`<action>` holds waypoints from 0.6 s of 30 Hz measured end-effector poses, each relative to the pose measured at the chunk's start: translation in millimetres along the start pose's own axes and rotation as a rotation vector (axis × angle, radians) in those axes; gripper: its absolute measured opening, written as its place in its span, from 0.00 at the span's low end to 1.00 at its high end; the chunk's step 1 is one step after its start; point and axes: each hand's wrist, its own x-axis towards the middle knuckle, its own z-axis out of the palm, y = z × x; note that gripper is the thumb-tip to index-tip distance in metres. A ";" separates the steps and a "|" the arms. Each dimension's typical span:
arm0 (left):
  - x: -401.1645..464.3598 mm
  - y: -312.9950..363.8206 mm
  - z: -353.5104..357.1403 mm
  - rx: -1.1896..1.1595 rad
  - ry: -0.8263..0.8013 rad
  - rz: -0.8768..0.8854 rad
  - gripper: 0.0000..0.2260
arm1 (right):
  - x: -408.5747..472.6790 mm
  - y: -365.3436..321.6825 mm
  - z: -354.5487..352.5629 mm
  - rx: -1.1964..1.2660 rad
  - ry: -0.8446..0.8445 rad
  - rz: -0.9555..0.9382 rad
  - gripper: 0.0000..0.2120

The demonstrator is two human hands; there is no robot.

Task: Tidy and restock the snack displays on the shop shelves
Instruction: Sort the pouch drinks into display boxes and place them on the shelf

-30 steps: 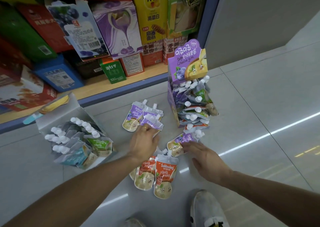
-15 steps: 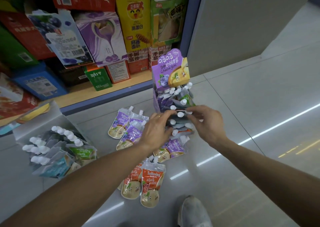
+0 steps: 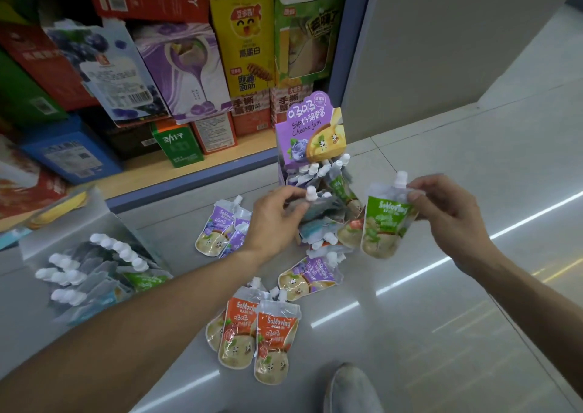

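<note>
A purple "Sip Cheese jam" display box stands on the floor, stuffed with white-capped spout pouches. My right hand pinches a green pouch near its cap, lifted clear of the box to the right. My left hand grips a grey-blue pouch at the box's open front. Loose pouches lie on the floor: purple ones left of the box, another purple pair below it, and red ones nearest me.
A grey tray of more pouches sits on the floor at left. Behind stands a wooden shelf packed with snack boxes. My shoe is at the bottom edge. Bare tiled floor stretches to the right.
Both hands went from the loose floor pouches up into the display box. My right hand has since pulled a green pouch out to the right; the left stays at the box.
</note>
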 end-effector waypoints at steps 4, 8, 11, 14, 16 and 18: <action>0.1 9.8 -16.2 -0.281 0.042 -0.147 0.06 | -9.1 28.3 0.1 0.185 -0.122 0.293 0.02; -13.7 7.3 -29.3 -0.502 0.087 -0.341 0.05 | -7.5 52.6 -10.6 0.254 -0.230 0.478 0.05; -19.0 -2.1 -33.9 -0.600 0.095 -0.499 0.05 | -8.9 71.2 -22.3 0.189 -0.410 0.594 0.07; -29.4 -6.5 -31.1 -0.743 0.078 -0.683 0.08 | -24.7 87.8 -10.1 0.050 -0.526 0.658 0.05; -38.7 -13.5 -25.3 -0.743 0.031 -0.781 0.14 | -38.3 97.2 5.7 0.006 -0.499 0.650 0.03; -46.8 -20.4 -20.9 -0.689 -0.036 -0.826 0.15 | -45.3 100.3 17.3 -0.055 -0.404 0.575 0.03</action>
